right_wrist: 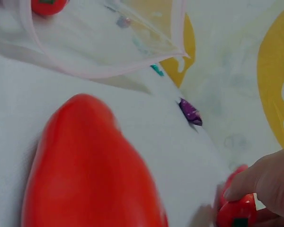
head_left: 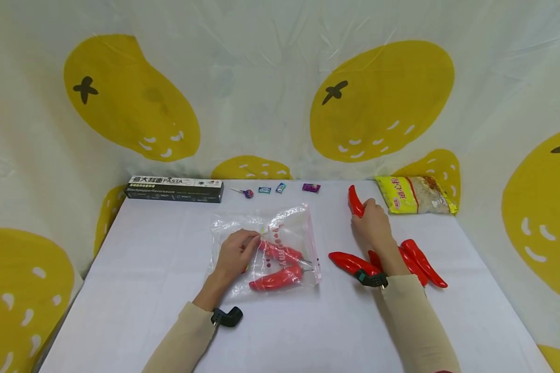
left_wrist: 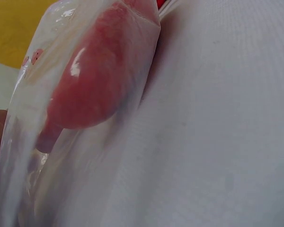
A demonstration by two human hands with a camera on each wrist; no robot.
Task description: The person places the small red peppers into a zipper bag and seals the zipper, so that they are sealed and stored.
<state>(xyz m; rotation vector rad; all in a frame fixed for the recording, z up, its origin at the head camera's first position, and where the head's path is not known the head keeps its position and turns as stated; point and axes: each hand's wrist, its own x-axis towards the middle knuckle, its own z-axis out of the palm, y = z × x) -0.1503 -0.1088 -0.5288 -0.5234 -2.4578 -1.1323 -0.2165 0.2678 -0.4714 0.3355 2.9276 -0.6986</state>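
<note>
The right hand (head_left: 372, 224) pinches one red pepper (head_left: 354, 201) near its stem end, thumb and fingers closed round it. This pepper lies to the right of the clear bag (head_left: 284, 213) and a little farther from the person than the middle of its pink-edged mouth (head_left: 312, 243). Its long axis runs mostly away from the person, tip far and leaning slightly left, so roughly along the mouth rather than into it. The mouth faces right, toward the right hand, and the right wrist view shows it gaping. The left hand (head_left: 235, 252) rests on the bag, thumb and fingers together, seeming to pinch film; whether they grip anything beneath, one cannot tell.

Two peppers (head_left: 277, 278) show plainly in the bag, stem ends toward the mouth; a patch by the left hand is unclear. On the desk (head_left: 284, 336) lie three loose peppers (head_left: 423, 262), plus a red piece (head_left: 374, 258) partly hidden by the right wrist. Behind are one pasta box (head_left: 173, 190), one lollipop (head_left: 248, 194), two blue-green candies (head_left: 264, 190), one purple candy (head_left: 311, 187) and one yellow packet (head_left: 417, 195).
</note>
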